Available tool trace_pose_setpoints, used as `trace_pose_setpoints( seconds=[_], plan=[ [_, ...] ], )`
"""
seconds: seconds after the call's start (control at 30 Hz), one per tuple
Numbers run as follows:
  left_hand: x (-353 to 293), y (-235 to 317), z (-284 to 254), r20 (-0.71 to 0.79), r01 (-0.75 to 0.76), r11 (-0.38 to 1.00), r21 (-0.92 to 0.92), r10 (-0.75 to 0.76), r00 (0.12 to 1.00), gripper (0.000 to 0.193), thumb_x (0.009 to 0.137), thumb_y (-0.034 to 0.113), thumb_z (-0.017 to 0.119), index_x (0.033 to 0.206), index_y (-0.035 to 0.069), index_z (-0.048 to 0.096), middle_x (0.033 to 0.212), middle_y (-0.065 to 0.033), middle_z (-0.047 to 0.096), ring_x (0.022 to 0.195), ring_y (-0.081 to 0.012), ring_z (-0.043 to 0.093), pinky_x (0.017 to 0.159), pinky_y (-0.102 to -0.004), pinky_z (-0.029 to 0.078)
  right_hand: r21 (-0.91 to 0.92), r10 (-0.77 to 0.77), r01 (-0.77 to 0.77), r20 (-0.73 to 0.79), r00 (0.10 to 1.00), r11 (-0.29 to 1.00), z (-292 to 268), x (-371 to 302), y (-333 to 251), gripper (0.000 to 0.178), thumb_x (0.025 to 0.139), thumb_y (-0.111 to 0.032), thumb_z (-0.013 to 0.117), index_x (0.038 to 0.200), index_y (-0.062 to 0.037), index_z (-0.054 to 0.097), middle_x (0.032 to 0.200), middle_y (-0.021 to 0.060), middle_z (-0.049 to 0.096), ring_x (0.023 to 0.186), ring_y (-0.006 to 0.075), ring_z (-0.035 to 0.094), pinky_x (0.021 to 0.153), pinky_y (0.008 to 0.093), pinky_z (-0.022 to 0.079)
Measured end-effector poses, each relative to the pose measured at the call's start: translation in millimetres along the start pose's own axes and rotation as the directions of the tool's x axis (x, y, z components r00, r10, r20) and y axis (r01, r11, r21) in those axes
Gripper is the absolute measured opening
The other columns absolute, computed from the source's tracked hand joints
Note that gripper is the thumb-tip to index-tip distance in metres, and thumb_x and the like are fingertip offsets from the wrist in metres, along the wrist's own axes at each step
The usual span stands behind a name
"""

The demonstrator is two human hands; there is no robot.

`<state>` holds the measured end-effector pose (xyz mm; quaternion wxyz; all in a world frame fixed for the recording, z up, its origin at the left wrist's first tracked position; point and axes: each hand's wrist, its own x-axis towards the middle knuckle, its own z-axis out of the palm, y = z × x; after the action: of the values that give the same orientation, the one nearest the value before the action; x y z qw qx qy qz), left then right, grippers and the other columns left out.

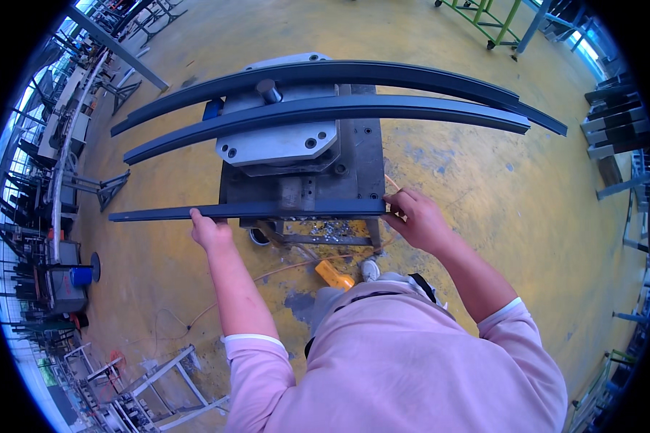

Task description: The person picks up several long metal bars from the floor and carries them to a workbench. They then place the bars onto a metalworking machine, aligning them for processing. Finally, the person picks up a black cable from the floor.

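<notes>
A long dark metal profile (296,209) lies level across the near edge of a machine bed. My left hand (211,229) is closed on it left of the machine, with the thumb on top and the fingers partly hidden beneath. At the profile's right end, my right hand (414,218) pinches with bent fingers; the exact contact there is small. Beyond my hands stands a press die with a pale metal plate (278,141) and a short dark cylinder (269,91) on top. Two more dark profiles, a nearer one (325,108) and a farther one (383,72), rest across it.
The machine's dark base plate (368,162) sits on a metal stand with scattered metal bits on its lower shelf (325,231). By my feet are a yellow foot pedal (334,274) and an orange cable (282,270). Stacked dark profiles (614,123) stand at the right.
</notes>
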<state>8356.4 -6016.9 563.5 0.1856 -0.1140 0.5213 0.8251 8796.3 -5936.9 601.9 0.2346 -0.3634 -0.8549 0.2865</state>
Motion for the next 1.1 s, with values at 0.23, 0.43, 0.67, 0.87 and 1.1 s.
trace_pose_setpoints(
  seconds=[0.23,0.43,0.67,0.87,1.1],
  plan=[
    [76.3,42.2,7.4,-0.142,-0.084,0.996,-0.004,0.082,0.987,0.051,0.104,0.031,0.053,0.135,-0.009,0.045,0.131,-0.018,0.057,0.113,-0.0326,0.061,0.092,-0.0461,0.054,-0.156,-0.133,0.134,0.016,0.991,0.979,15.0,19.2,-46.7,0.034,0.082,-0.014,0.074,0.114,-0.0066,0.066,0.089,0.009,0.063,0.084,0.0299,0.064,0.074,0.0411,0.052],
    [229.6,190.7,-59.2,-0.228,-0.252,0.968,0.007,0.247,0.942,0.052,0.1,0.031,0.059,0.133,-0.008,0.048,0.133,-0.0184,0.057,0.118,-0.0326,0.059,0.099,-0.0479,0.05,-0.037,-0.264,0.267,0.068,0.962,0.963,22.6,23.2,-110.7,0.031,0.079,-0.012,0.073,0.109,-0.0069,0.069,0.09,0.0081,0.065,0.086,0.0276,0.063,0.076,0.0393,0.051],
    [48.8,239.0,24.7,0.254,-0.214,0.945,-0.248,0.277,0.927,0.043,0.096,0.027,0.066,0.124,-0.003,0.054,0.113,-0.0128,0.061,0.104,-0.0273,0.059,0.092,-0.0441,0.05,-0.431,-0.497,0.424,-0.068,0.865,0.797,-15.7,79.5,-258.6,0.047,0.079,-0.024,0.075,0.121,-0.0048,0.064,0.125,0.01,0.061,0.111,0.0264,0.058,0.096,0.0411,0.045],
    [-117.4,136.1,124.2,0.666,0.051,0.955,-0.293,0.165,0.727,0.035,0.094,0.023,0.07,0.117,0.004,0.051,0.1,-0.0048,0.061,0.086,-0.0186,0.065,0.075,-0.0359,0.058,-0.624,-0.317,0.172,-0.128,0.94,0.762,-43.2,142.6,-236.0,0.056,0.082,-0.03,0.075,0.129,-0.004,0.058,0.122,0.0105,0.064,0.103,0.0279,0.063,0.088,0.0398,0.048],
    [-79.7,107.4,226.0,0.776,0.037,0.955,0.294,-0.261,0.574,0.04,0.103,0.036,0.053,0.115,-0.003,0.053,0.103,-0.0187,0.064,0.085,-0.0285,0.067,0.074,-0.0433,0.062,-0.536,-0.262,0.167,-0.107,0.959,0.828,-148.4,173.4,-108.1,0.039,0.089,-0.027,0.069,0.119,-0.0034,0.064,0.106,0.0156,0.067,0.099,0.0355,0.063,0.085,0.0424,0.05]
  ],
)
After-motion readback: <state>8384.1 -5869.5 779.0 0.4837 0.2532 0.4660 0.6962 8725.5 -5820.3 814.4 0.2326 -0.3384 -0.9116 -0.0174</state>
